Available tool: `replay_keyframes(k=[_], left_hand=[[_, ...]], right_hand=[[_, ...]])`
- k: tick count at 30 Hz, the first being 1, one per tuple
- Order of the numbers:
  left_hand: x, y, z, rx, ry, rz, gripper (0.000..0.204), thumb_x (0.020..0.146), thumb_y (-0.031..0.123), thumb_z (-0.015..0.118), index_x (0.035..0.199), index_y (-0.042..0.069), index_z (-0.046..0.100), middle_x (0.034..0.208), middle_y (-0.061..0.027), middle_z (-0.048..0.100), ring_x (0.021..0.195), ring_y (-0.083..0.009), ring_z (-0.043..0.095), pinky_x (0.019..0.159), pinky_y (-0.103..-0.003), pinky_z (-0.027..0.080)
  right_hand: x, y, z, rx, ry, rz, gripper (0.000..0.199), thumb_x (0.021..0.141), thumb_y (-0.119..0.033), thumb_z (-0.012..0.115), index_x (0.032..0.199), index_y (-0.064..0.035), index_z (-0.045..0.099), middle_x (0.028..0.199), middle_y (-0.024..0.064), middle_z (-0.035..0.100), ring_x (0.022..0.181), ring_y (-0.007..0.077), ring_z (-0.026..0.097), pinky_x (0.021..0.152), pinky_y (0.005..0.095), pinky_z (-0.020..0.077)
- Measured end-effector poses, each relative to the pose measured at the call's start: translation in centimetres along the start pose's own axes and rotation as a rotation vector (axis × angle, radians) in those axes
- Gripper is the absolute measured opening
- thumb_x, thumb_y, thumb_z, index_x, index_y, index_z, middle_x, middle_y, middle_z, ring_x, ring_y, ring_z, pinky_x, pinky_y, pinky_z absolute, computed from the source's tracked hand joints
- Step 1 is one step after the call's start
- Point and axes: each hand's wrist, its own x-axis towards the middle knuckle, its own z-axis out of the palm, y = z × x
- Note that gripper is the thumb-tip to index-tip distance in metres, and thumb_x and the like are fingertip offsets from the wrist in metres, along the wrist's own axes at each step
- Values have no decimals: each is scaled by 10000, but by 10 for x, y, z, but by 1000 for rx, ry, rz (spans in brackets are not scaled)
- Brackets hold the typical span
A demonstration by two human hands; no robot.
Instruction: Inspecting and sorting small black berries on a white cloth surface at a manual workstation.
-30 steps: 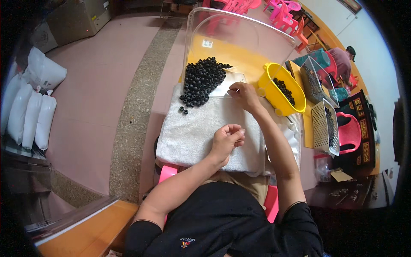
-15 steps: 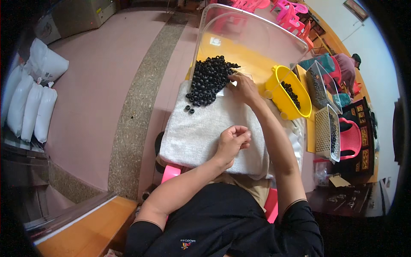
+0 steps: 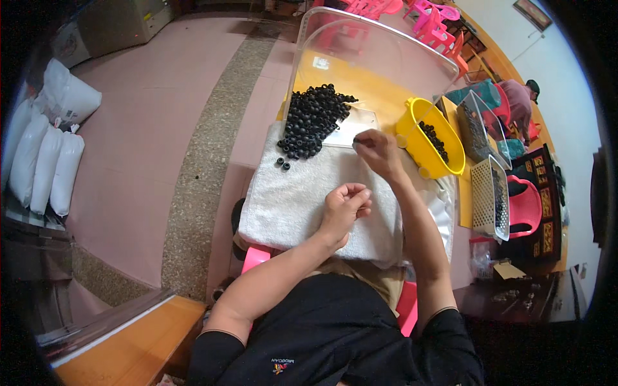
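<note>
A heap of small black ring-like parts (image 3: pixel 311 122) lies at the far left of the work surface, with two loose ones (image 3: pixel 283 164) on the white towel (image 3: pixel 290 206) before it. Just right of the heap, above the towel's far edge, my right hand (image 3: pixel 381 153) pinches a small black part (image 3: pixel 356 144), mostly covered by the fingertips. My left hand (image 3: pixel 344 209) hovers over the middle of the towel, thumb and fingers closed together. Whatever it may hold is hidden. The yellow tub (image 3: pixel 418 145), with more black parts (image 3: pixel 434 141) inside, stands to the right of my right hand.
A clear plastic screen (image 3: pixel 380 55) rises around the far side of the work surface. At right stand a white perforated basket (image 3: pixel 483 199) and a clear bin (image 3: pixel 473 128). A person (image 3: pixel 517 103) bends at far right. White sacks (image 3: pixel 64 170) line the left side.
My right hand has drawn back from the heap, toward me and slightly right, with a small black part in its fingertips. My left hand has barely moved.
</note>
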Motion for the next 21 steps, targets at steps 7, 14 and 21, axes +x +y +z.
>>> replay_keyframes(k=[7, 14, 21], left_hand=[[-1, 6, 0, -114, 40, -32, 166, 959, 223, 590, 1027, 72, 591, 946, -39, 651, 802, -119, 594, 763, -286, 520], [-5, 2, 0, -102, -178, -115, 98, 943, 171, 616, 991, 87, 603, 902, -46, 669, 791, -128, 622, 761, -287, 530], [-10, -1, 5, -55, -160, -138, 87, 903, 118, 664, 965, 72, 626, 868, -30, 663, 764, -116, 637, 725, -260, 551]], right_hand=[[-93, -19, -10, 345, -11, -47, 177, 874, -39, 664, 1043, 14, 654, 924, 101, 690, 858, 154, 652, 773, 272, 515], [-133, -14, -10, 230, 164, -225, 211, 839, 47, 651, 1041, -12, 668, 967, 119, 644, 872, 191, 615, 747, 275, 487], [-154, -6, -4, 249, 320, -211, 173, 805, 23, 677, 973, -16, 665, 947, 118, 649, 846, 229, 645, 734, 300, 507]])
